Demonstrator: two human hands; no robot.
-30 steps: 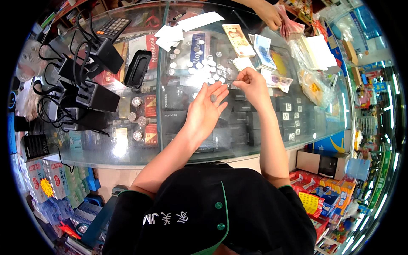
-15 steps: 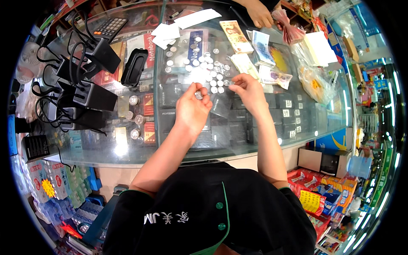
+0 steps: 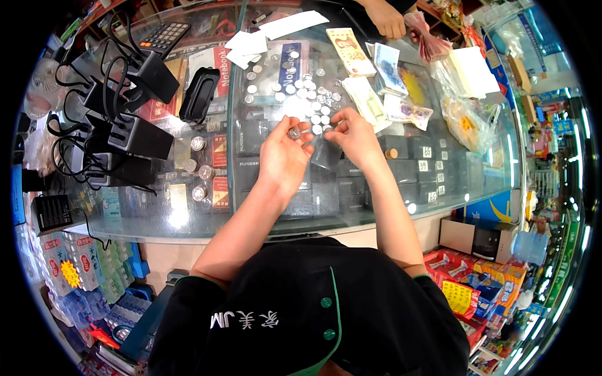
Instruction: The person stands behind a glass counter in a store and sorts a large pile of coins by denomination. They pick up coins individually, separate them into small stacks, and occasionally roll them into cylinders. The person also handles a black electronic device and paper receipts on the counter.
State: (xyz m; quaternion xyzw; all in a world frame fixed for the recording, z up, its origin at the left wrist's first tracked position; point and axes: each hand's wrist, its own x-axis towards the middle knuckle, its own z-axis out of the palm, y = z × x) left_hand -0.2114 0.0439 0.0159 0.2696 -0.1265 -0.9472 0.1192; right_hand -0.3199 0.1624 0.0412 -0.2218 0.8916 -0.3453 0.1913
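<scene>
Silver coins (image 3: 311, 95) lie scattered on the glass counter, most of them bunched just beyond my hands. My left hand (image 3: 283, 153) is turned palm up with its fingers curled around coins (image 3: 294, 133); how many is hidden. Close beside it, my right hand (image 3: 356, 139) reaches the near edge of the bunch, thumb and fingers drawn together. Whether a coin sits in that pinch cannot be made out. A gold-coloured coin (image 3: 391, 153) rests right of my right wrist. Short stacks of coins (image 3: 199, 192) stand to the left.
Banknote piles (image 3: 350, 52) and blue notes (image 3: 389, 69) lie beyond my right hand. Another person's hand (image 3: 387, 24) rests at the far edge near a bundle of pink notes (image 3: 428, 36). Black corded devices (image 3: 141, 138), a black case (image 3: 199, 95) and a calculator (image 3: 164, 39) occupy the left.
My right hand has moved left and slightly nearer, toward my left hand and the near coins. The gold-coloured coin by my right wrist has come into view. My left hand stays almost in place.
</scene>
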